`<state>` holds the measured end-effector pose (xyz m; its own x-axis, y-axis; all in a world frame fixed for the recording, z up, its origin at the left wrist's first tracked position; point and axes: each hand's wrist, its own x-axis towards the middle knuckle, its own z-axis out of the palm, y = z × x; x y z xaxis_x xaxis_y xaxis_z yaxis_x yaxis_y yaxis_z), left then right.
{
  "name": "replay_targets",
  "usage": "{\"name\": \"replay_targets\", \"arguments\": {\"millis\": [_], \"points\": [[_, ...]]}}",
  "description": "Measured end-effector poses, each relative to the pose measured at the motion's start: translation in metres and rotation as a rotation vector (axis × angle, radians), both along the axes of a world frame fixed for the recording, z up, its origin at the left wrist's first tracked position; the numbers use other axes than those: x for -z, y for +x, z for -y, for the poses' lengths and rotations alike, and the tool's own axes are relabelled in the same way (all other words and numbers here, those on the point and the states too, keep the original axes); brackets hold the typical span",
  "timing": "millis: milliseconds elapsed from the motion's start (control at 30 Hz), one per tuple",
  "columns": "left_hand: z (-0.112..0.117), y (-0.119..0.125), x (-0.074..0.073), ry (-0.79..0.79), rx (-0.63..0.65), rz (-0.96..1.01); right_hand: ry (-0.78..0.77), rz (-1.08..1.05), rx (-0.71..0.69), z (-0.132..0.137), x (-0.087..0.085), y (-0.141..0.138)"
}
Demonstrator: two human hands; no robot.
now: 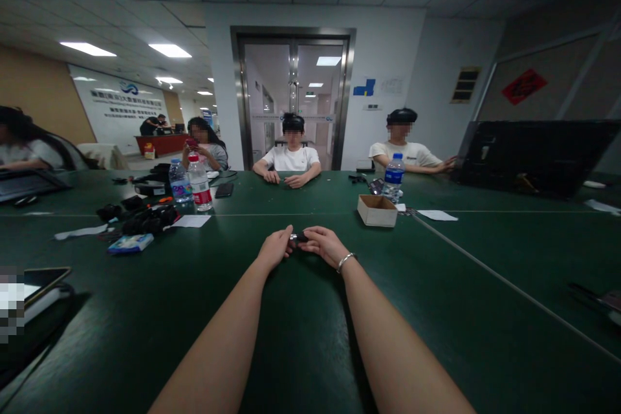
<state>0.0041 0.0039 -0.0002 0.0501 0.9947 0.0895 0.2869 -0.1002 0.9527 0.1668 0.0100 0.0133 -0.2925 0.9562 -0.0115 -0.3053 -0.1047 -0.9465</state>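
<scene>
Both my hands meet over the green table (310, 310), holding a small black-and-silver object (299, 237) between them. My left hand (276, 247) is closed on its silver end, thumb on top. On the black end, the fingers of my right hand (326, 244) are pinched, and a silver bracelet (346, 262) circles that wrist. The object is short and partly covered by my fingers, so its exact kind cannot be made out. Nearest to my right hand stands an open cardboard box (377, 213), beyond and to the right.
Water bottles (200, 184) stand left, near black gear (148, 218), a blue packet (130, 244) and papers. Another bottle (394, 174) is behind the box. A large monitor (533, 155) stands right, a phone (43, 281) lies near left. Several people sit around the table.
</scene>
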Motion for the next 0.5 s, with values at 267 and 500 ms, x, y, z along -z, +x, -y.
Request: {"name": "replay_targets", "arguments": {"millis": [267, 500], "points": [[-0.002, 0.002, 0.001, -0.006, -0.036, -0.039, 0.003, -0.008, -0.011, 0.0, -0.001, -0.001], [0.008, 0.0, -0.009, 0.077, -0.003, 0.104, 0.001, -0.035, -0.003, 0.001, -0.001, 0.0]]}}
